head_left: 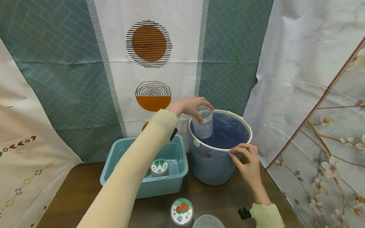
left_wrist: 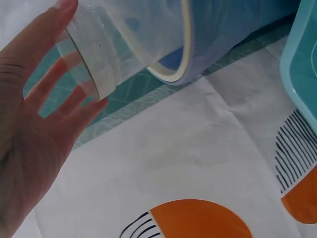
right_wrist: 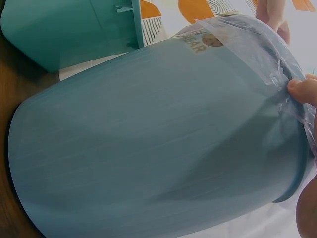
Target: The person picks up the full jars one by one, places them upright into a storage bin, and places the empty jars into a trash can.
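My left hand (head_left: pixel 191 107) grips a clear plastic jar (head_left: pixel 206 126) by its top end, thumb on one side and fingers on the other. The jar's lower part dips inside the rim of a blue trash can (head_left: pixel 212 167). In the left wrist view the jar (left_wrist: pixel 143 34) is see-through, with the fingers showing through its end. My right hand (head_left: pixel 248 160) pinches the can's cream rim at the front right. A thin clear bag (right_wrist: pixel 247 44) lines the can and folds over that rim, under the right thumb (right_wrist: pixel 301 91).
A light blue basin (head_left: pixel 181 158) left of the can holds a jar with a green-and-white lid (head_left: pixel 159 167). Nearer on the brown table stand a jar with a tomato-print lid (head_left: pixel 182 211) and a translucent round container (head_left: pixel 208 222). Patterned cloth (head_left: pixel 182 72) hangs behind.
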{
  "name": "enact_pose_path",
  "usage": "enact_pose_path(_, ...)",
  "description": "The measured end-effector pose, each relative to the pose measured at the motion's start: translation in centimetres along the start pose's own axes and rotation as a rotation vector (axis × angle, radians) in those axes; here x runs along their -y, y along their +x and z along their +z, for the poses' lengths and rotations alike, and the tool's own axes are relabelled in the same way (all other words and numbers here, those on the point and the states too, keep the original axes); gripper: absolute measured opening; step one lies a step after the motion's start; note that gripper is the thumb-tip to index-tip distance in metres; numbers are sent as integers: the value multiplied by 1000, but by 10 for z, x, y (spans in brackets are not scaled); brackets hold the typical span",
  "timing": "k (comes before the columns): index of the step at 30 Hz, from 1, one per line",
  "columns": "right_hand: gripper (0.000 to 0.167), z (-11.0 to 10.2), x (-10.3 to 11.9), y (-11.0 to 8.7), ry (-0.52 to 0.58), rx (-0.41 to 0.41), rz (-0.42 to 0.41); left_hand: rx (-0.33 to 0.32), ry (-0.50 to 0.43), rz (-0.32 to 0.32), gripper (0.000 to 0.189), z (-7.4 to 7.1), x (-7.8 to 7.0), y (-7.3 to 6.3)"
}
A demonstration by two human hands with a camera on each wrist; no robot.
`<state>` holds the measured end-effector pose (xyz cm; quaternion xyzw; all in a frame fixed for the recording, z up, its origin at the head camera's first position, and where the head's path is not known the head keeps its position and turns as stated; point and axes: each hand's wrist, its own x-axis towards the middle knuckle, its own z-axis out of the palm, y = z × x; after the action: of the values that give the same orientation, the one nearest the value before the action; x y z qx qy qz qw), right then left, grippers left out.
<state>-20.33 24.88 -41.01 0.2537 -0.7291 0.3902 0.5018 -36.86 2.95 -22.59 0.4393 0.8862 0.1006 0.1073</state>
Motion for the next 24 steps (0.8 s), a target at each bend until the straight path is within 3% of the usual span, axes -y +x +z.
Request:
enact_pose_path(7,36,0,-27,-13,-19,9,16,9,0,-15,69,6,6,1)
enact_pose_path(11,35,0,-32,-15,-6,14,15,17,-14,-21,69,7,8,0)
enact_pose_path(20,37,1,-12,-5,-11,1,7,26,-17,-21,69,10,8,3)
enact_pose_path(24,34,0,1,0,-6,-3,7,71,1,-44,74,10,8,4)
